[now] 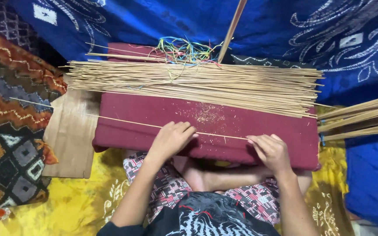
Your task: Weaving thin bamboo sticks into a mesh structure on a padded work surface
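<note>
Both hands, left (pixel 171 140) and right (pixel 271 150), pinch one stick (pixel 123 120) at cushion's (pixel 154 113) near edge; big pile (pixel 197 83) at far edge untouched.

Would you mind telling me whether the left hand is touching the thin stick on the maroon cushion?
Touching: the head view shows the left hand resting its fingers over the thin stick.

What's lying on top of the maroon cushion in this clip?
On the maroon cushion lie a thick pile of thin sticks, fine shavings, and one single stick under both hands. Whatever lies beneath the pile is hidden.
</note>
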